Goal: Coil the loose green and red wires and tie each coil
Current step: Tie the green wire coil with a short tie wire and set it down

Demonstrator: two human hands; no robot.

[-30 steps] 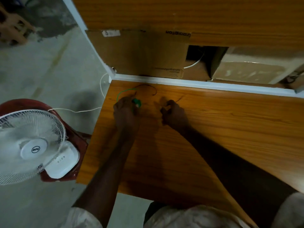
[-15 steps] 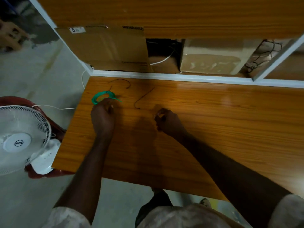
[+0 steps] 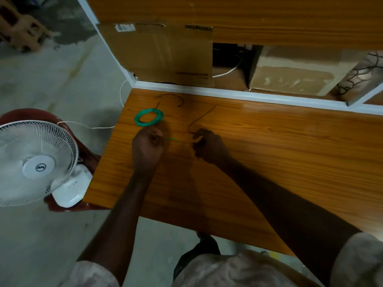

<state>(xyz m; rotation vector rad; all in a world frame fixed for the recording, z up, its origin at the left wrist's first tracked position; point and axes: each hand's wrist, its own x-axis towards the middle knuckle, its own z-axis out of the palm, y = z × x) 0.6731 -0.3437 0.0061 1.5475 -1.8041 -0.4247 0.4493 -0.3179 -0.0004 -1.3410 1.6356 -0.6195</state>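
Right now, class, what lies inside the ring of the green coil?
Inside the green coil only bare wooden table shows. Any tie on it is too small to tell.

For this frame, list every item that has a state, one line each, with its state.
green wire coil: wound into a ring, flat on the table, tail running toward the left hand.
green wire tail: stretched between the two hands.
left hand: fingers curled, pinching the green tail.
right hand: fingers curled; what it holds is unclear.
dark wire pieces: loose, uncoiled on the table.
fan: blades blurred, seemingly running.
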